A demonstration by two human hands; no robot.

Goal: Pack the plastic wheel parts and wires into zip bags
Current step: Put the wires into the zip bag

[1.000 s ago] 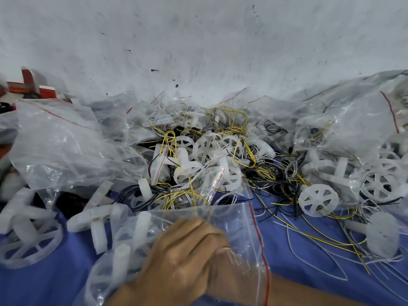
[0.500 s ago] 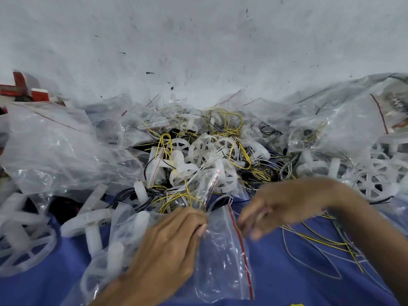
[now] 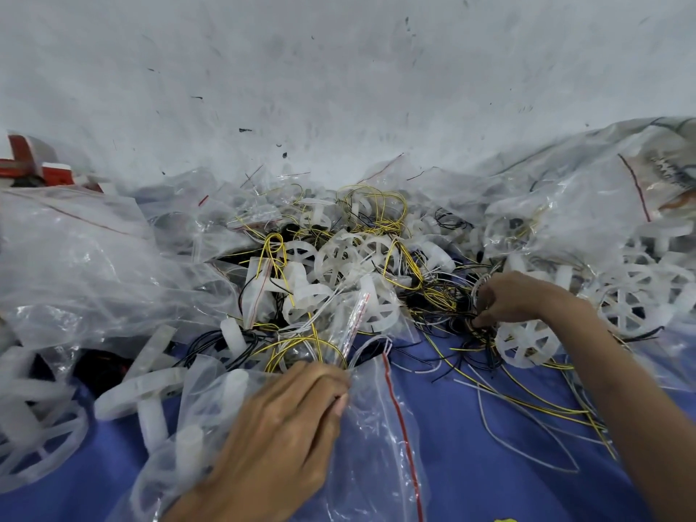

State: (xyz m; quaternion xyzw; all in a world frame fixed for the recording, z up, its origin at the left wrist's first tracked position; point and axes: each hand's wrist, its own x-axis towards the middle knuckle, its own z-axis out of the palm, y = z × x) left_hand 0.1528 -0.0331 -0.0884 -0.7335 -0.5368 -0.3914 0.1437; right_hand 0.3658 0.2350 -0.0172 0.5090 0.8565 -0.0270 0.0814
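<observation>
Blue cloth [image 3: 470, 427] carries a heap of white spoked wheels [image 3: 527, 342], tangled wires [image 3: 440, 295] and clear bags against the wall. Left hand [image 3: 278, 438] pinches the red-striped zip bag [image 3: 380, 427] at the near edge. Right hand [image 3: 516, 299], fingers closed, grips black wires beside a wheel.

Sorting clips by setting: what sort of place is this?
Probably a small workshop packing bench: heaps of white plastic wheels, tangled wires and zip bags on a blue cloth against a scuffed wall.

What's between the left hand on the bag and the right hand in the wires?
Head view: the zip bag's red seal strip, then blue table cover crossed by loose wires. Left hand; right hand.
</observation>
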